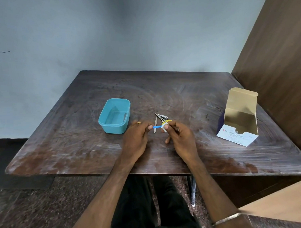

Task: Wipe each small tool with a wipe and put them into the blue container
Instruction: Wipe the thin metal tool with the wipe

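My left hand pinches the near end of a small blue-handled tool with a yellow end, held above the table. My right hand pinches a white wipe wrapped round the tool's yellow end. Just behind my hands lie metal tools on the table: a nail clipper and a slim tweezer-like tool. The blue container stands open to the left of my hands, and nothing shows inside it.
An opened alcohol-swab box stands at the right of the dark wooden table. A brown wall panel rises beyond the table's right edge. A cardboard corner shows at the lower right.
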Tool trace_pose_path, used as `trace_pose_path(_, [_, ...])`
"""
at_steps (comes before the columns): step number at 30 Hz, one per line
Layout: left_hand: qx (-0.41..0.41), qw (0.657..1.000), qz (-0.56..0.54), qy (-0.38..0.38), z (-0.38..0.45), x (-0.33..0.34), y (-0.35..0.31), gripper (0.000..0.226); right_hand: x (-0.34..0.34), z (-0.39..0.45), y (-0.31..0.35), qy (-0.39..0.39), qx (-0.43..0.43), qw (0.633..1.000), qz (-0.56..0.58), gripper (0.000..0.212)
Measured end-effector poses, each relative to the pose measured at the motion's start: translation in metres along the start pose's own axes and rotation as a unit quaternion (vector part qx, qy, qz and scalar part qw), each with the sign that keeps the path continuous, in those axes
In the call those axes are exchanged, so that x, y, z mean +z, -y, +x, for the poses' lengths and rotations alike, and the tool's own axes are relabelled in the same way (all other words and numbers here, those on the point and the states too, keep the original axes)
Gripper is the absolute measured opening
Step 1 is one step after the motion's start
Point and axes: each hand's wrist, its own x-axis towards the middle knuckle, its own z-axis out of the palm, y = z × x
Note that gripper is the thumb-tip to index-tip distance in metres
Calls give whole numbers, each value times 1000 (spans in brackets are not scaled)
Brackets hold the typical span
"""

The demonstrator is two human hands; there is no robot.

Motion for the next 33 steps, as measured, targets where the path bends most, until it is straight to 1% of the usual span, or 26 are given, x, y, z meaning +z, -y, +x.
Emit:
trace_pose_path(2, [1,1000,-14,16,-1,0,1,23,1,-1,0,7,-1,1000,-12,12])
trace_pose_path(4, [-3,999,-24,22,0,0,2,25,2,0,-1,16,3,1000,-7,16])
trace_pose_path(8, [-11,998,-52,21,-1,-1,3,20,1,0,-1,34,2,999,9,19])
trace_pose_path(10, [-13,998,-56,23,-1,-1,4,22,1,0,0,29,2,999,16,17])
trace_pose_path(15, [-17,996,-70,44,-1,-1,4,16,-1,0,2,10,10,999,46,14])
trace_pose_path(17, [-9,995,-85,47,-1,-2,3,14,-1,-1,4,-12,19,998,58,14])
trace_pose_path(19, [-20,995,-94,40,-1,-2,2,14,-2,-2,6,-53,36,994,89,11])
trace_pose_path(21, [-52,992,-112,15,-1,-2,2,17,-3,-2,6,-101,58,987,113,10])
trace_pose_path(23, [-96,978,-182,-11,-2,-4,1,16,-4,-3,5,-129,68,983,113,9])
trace_pose_path(25, [-120,962,-244,-16,-3,-6,-4,11,-4,-4,5,-125,57,985,107,8])
trace_pose_path(26, [-117,960,-254,-12,-3,-6,-6,9,-3,-4,6,-115,49,987,105,8])
trace_pose_path(29, [-90,964,-250,23,-4,-6,-8,8,-2,-7,12,-87,41,988,118,7])
trace_pose_path(33, [-55,975,-211,52,-3,-2,-2,9,-4,-10,14,-64,41,990,116,13])
